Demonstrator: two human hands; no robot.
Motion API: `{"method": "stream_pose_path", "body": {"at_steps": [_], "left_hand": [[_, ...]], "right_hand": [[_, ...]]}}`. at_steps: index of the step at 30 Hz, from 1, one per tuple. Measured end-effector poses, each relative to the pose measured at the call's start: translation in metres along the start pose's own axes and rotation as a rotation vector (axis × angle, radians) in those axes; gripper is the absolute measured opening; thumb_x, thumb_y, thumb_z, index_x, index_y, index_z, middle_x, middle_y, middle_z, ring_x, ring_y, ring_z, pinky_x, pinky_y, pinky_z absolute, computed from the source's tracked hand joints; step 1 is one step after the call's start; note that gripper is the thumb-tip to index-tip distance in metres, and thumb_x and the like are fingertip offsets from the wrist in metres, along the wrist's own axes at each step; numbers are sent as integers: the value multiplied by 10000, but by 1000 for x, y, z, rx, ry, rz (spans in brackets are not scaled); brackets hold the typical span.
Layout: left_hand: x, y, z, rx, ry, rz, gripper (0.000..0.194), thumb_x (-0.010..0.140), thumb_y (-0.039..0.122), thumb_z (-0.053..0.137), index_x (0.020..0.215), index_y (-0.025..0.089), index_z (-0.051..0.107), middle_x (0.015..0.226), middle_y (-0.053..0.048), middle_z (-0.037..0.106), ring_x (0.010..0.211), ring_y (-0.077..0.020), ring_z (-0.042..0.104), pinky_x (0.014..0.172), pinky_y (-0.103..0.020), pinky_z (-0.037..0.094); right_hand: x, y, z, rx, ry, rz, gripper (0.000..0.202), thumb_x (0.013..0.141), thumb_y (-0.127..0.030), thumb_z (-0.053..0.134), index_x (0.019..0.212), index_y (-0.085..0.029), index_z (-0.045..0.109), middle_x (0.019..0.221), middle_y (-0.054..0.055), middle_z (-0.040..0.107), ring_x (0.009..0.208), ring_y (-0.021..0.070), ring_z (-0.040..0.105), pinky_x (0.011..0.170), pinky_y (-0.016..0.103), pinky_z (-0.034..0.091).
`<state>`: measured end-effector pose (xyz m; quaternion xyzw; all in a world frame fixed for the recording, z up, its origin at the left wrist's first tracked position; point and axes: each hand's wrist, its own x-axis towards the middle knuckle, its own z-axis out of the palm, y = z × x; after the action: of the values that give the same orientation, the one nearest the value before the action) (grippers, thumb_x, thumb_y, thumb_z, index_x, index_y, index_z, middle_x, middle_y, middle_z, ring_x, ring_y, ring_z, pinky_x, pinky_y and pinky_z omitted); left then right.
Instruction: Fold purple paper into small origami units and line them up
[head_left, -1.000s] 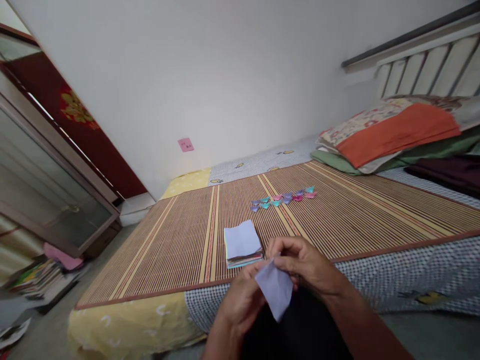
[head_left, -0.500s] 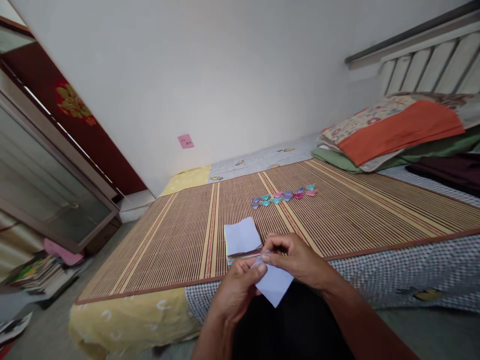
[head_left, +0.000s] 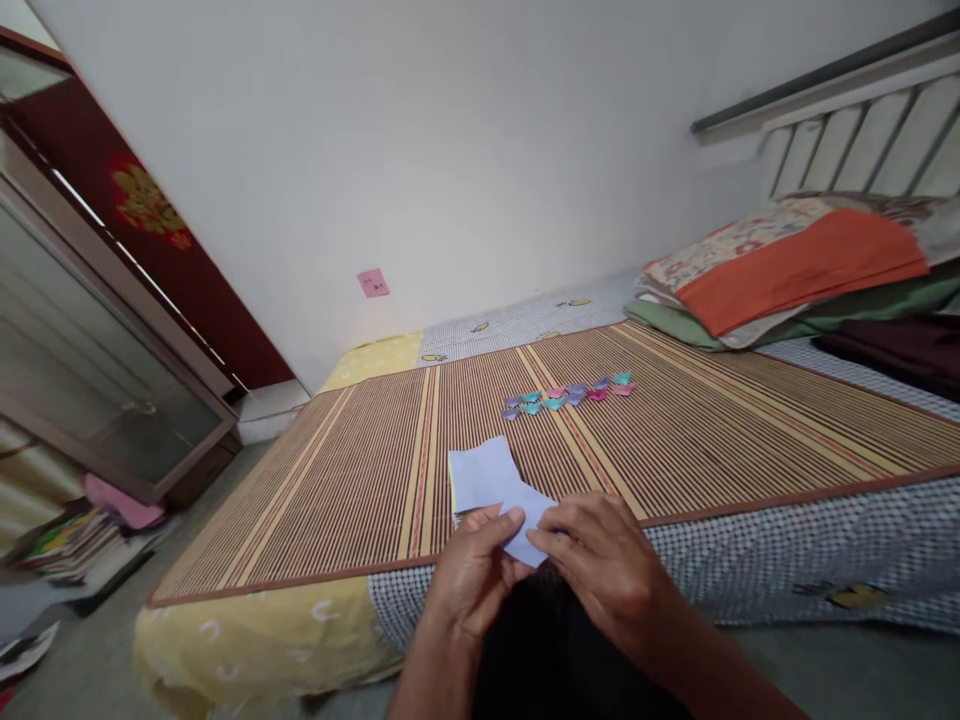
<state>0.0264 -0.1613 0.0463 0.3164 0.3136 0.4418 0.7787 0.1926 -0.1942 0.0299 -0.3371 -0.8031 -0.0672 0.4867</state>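
My left hand (head_left: 466, 578) pinches the pale lavender paper (head_left: 529, 508), thumb flat on its upper face, fingers curled beneath its left side. My right hand (head_left: 611, 555) pinches the right edge, thumb and forefinger nearly meeting there. The paper thus lies between both sets of fingertips, in view overlapping the near corner of the paper stack (head_left: 478, 472) on the striped mat (head_left: 360, 480).

Bed (head_left: 750, 545), yellow and checked cover (head_left: 259, 630), striped mat (head_left: 360, 460) spread over it. On mat: paper stack (head_left: 480, 475), pale on top. Beyond stack, rightward: small folded paper pieces (head_left: 555, 403) in two rows, teal, pink, purple. Well right of stack: orange-and-green cloth pile (head_left: 810, 268), dark maroon cloth (head_left: 900, 348).
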Motion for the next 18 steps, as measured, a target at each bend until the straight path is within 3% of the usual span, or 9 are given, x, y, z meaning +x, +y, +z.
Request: {"method": "stream_pose_path", "body": {"at_steps": [5, 9, 13, 18], "left_hand": [[-5, -4, 8, 28, 24, 72, 277, 700, 247, 915, 892, 86, 798, 854, -90, 773, 741, -156, 705, 697, -258, 601], [-5, -8, 11, 42, 13, 96, 330, 747, 379, 887, 905, 103, 800, 929, -127, 801, 812, -229, 757, 776, -343, 616], [-5, -11, 11, 113, -10, 132, 420, 808, 495, 815, 956, 102, 802, 1009, -159, 805, 852, -269, 772, 855, -406, 601], [-3, -13, 7, 218, -6, 174, 423, 827, 452, 809, 1074, 109, 797, 1071, -152, 794, 965, -284, 757, 904, -415, 585]], "right_hand": [[5, 7, 6, 138, 46, 176, 174, 995, -97, 561, 883, -197, 648, 799, 28, 650, 785, 204, 568, 734, 336, 414], [6, 12, 9, 210, 95, 368, 178, 955, -107, 609, 809, -206, 583, 785, 13, 600, 735, 178, 567, 669, 285, 431], [11, 12, 7, 247, 6, 508, 174, 940, -149, 621, 788, -211, 564, 751, -5, 577, 668, 160, 544, 626, 272, 418], [19, 14, 5, 346, -80, 625, 170, 940, -222, 616, 780, -214, 561, 693, -30, 539, 610, 146, 497, 578, 263, 390]]}}
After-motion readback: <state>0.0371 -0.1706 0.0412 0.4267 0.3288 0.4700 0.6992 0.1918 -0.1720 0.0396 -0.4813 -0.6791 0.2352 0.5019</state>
